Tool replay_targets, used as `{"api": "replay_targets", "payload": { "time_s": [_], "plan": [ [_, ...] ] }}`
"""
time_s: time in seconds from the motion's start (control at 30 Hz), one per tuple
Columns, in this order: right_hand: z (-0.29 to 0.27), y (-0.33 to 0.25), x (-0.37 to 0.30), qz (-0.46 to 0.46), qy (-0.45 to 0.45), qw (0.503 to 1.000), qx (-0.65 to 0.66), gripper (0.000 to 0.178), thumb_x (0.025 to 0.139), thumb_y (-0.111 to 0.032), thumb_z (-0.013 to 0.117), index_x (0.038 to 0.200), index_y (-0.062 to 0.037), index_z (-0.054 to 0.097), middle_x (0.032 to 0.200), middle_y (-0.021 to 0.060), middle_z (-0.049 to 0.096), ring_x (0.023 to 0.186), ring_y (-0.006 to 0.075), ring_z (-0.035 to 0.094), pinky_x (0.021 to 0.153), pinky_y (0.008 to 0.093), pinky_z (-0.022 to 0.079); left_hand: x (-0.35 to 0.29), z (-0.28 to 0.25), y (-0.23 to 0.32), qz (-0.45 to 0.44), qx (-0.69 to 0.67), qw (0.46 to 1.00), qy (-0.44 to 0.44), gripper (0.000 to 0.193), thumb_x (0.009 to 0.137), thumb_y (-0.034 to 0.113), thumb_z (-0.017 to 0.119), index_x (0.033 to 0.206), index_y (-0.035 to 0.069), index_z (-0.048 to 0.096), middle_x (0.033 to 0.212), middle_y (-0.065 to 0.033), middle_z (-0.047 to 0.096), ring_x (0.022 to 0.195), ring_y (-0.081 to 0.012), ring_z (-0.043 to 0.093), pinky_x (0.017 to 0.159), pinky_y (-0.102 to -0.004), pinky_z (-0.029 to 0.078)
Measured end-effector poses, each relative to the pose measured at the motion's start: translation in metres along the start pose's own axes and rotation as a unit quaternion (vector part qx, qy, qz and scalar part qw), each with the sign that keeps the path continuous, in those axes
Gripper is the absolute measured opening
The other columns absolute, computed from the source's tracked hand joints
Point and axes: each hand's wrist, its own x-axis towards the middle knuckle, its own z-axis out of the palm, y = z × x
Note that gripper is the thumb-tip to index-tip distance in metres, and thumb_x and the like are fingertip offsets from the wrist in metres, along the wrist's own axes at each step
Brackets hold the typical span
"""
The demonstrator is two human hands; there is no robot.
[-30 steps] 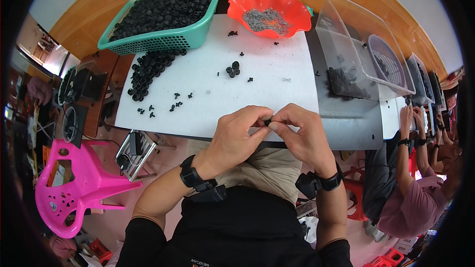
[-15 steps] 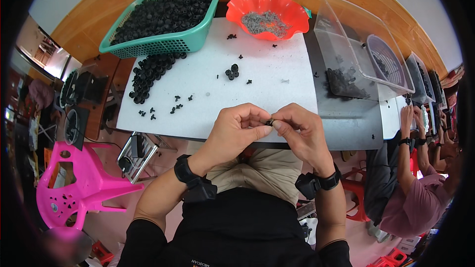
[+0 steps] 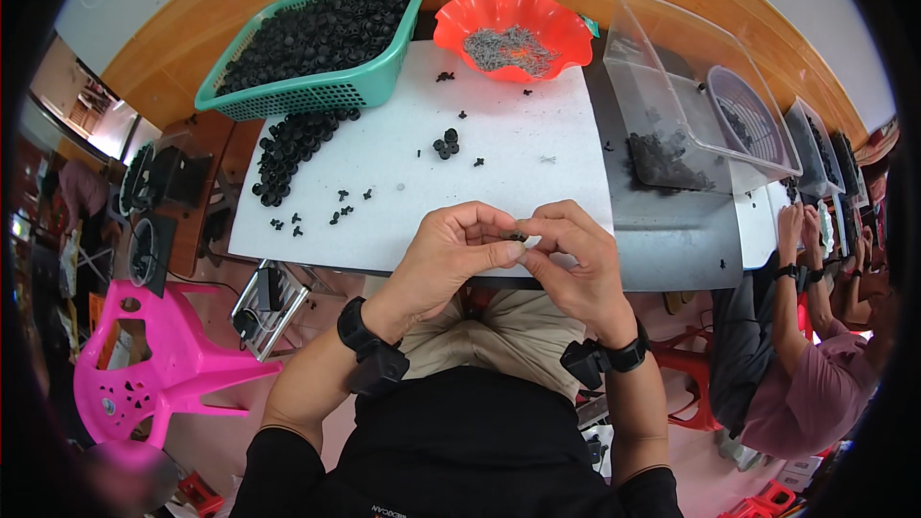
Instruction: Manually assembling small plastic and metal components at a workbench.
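Note:
Both my hands meet over the near edge of the white mat [image 3: 403,230]. Between the fingertips is a small black part [image 3: 518,236], mostly covered by them. My left hand [image 3: 460,245] pinches it from the left, thumb and fingers closed. From the other side my right hand [image 3: 576,254] pinches the same part, its fingers bent inward. Beyond the hands lie a cluster of round black pieces [image 3: 446,144] and some tiny black three-armed pieces [image 3: 343,206]. A pile of black caps [image 3: 293,149] spreads at the mat's left side.
A green basket [image 3: 384,77] full of black caps stands at the back left, beside a red wavy bowl [image 3: 456,14] of small grey pins. A clear plastic bin [image 3: 662,48] is at the right. Left of the table is a pink chair [image 3: 182,364]; another person [image 3: 806,384] sits at right.
My fingers have shifted slightly around the small black part, and the right thumb has bent differently. The whole view has moved a little; the things on the mat lie as before.

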Motion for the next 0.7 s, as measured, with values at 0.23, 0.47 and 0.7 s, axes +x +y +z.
{"api": "replay_targets", "payload": {
  "time_s": [0.23,0.47,0.7],
  "plan": [
    [0.001,0.0,-0.003,0.022,0.019,0.999,0.032,0.029,0.084,0.006,0.073,0.111,-0.0024,0.07,0.103,0.0095,0.064,0.071,0.0118,0.064,0.061,0.0245,0.053,-0.001,0.003,0.001,-0.039,-0.064,0.997,-0.001,0.018,0.099,0.008,0.063,0.115,-0.001,0.063,0.107,-0.0102,0.068,0.097,-0.0152,0.069,0.088,-0.0301,0.061],
    [0.004,0.007,-0.008,0.023,0.032,0.996,0.083,0.025,0.087,0.0,0.074,0.112,-0.0017,0.07,0.104,0.009,0.064,0.066,0.0078,0.06,0.059,0.022,0.048,-0.003,0.007,0.002,-0.067,-0.126,0.99,-0.009,0.02,0.101,0.01,0.06,0.118,0.0,0.062,0.106,-0.0071,0.067,0.095,-0.0141,0.069,0.088,-0.0298,0.061],
    [0.013,0.009,-0.011,0.021,0.072,0.99,0.117,0.022,0.089,-0.002,0.074,0.11,-0.0022,0.072,0.103,0.0081,0.065,0.066,0.0058,0.057,0.058,0.0209,0.046,-0.004,0.009,-0.001,-0.085,-0.176,0.981,-0.004,0.023,0.101,0.012,0.062,0.12,0.0,0.062,0.1,-0.0054,0.066,0.09,-0.0117,0.067,0.083,-0.0267,0.06]
  ]
}}
